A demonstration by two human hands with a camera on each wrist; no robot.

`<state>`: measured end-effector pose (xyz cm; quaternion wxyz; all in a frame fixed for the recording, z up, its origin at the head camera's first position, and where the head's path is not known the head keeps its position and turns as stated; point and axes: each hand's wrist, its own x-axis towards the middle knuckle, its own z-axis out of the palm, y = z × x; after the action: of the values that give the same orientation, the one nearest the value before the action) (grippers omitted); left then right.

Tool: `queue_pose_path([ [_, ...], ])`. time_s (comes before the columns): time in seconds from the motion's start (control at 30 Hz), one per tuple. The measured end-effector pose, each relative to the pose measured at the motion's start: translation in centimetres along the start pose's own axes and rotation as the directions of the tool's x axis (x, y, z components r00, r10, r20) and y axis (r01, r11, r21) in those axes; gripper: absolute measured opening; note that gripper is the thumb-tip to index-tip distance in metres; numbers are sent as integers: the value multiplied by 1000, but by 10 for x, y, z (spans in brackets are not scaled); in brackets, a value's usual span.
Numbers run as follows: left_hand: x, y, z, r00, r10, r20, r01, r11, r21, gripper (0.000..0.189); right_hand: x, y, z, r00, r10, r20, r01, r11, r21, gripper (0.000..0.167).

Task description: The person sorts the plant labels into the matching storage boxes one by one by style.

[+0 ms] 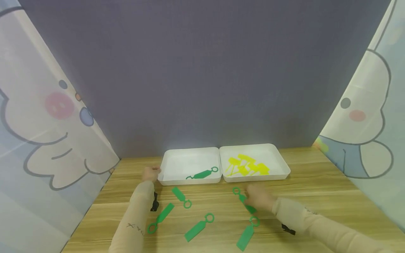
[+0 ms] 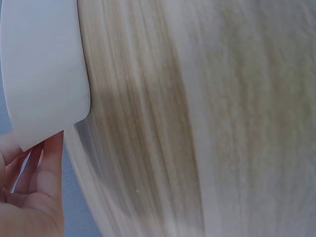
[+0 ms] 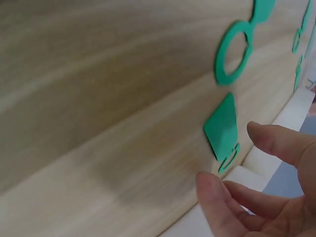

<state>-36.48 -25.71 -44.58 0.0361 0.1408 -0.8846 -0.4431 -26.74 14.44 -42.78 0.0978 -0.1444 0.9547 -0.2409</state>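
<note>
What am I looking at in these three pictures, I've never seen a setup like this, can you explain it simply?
There's no machine: the left grip and right grip are simply a person's bare hands. The wide picture comes from a camera worn on the head, looking forward and down; the two close-ups come from a camera on each wrist.

Side by side on the wooden table, the left white tray has at least one green tag inside, and the right white tray has yellow pieces. Five other green tags lie in front.

The left grip holds its tray's edge. The right grip is at a tag, thumb and fingers apart, seemingly holding nothing.
</note>
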Motion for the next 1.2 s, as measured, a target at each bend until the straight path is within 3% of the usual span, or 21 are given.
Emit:
queue_pose_path([
  [0.17, -1, 1, 0, 1000, 2, 4, -2, 1000, 18, 34, -5, -2, 7, 1000, 8, -14, -8, 1000, -18, 23],
  [0.5, 1, -1, 1, 1000, 4, -5, -4, 1000, 10, 33, -8, -8, 11, 999, 34, -26, -35, 998, -50, 29],
  [0.67, 3, -4, 0, 1000, 7, -2, -7, 1000, 12, 33, -7, -7, 13, 999, 19, -39, -23, 995, -94, 26],
  [1.0, 0, -3, 0, 1000, 2, -16, -2, 1000, 19, 32, -8, -5, 16, 996, -47, -80, 44, 998, -42, 17],
  [1.2, -1, 1, 0, 1000, 2, -7, -1, 1000, 18, 33, -6, -6, 11, 998, -21, -58, 20, 1000, -11, 12],
])
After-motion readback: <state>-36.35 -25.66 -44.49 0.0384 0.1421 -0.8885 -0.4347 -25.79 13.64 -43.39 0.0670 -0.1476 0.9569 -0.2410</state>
